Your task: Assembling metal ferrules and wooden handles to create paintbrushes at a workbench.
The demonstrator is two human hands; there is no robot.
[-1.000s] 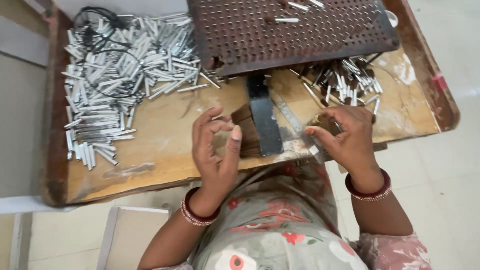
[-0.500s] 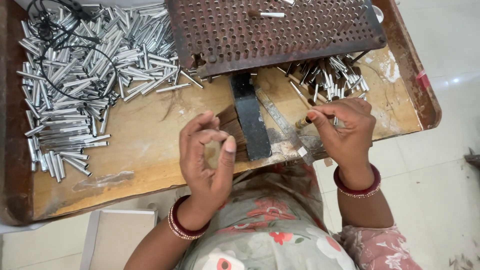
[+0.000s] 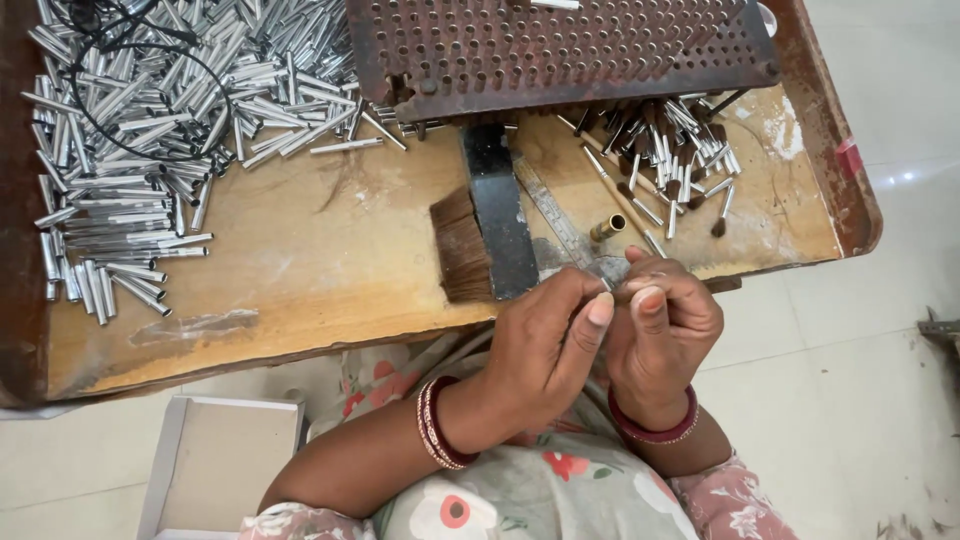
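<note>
At the near edge of the wooden worktable (image 3: 300, 270), toward five o'clock from its middle, the person's two hands meet fingertip to fingertip. Left hand (image 3: 545, 350) curls in from seven o'clock, its thumb and forefinger pinched narrow around something very small at the point where the hands touch; the item is too hidden by the fingers to tell what it is. Right hand (image 3: 665, 325) closes in the same way from the other side, thumb pressed toward bent fingers, a tight pinch on that same tiny piece. Red bangles sit on both wrists.

Just at eleven o'clock from the hands, a dark flat bar (image 3: 500, 210) lies on the table with a tuft of brown bristles (image 3: 462, 245) fanning out from its left side. At one o'clock from the hands, a short brass tube (image 3: 608, 227) lies alone on the wood, and beyond it a loose heap of small brushes (image 3: 670, 150) with silver ferrules is scattered under the edge of a rusty perforated metal plate (image 3: 560, 45) at twelve o'clock. Far out at ten o'clock, a big pile of silver metal tubes (image 3: 150, 140) covers the left part of the table, with a black wire (image 3: 130, 90) looping across it. Below the table at seven o'clock stands an open white box (image 3: 215, 465) on the pale floor.
</note>
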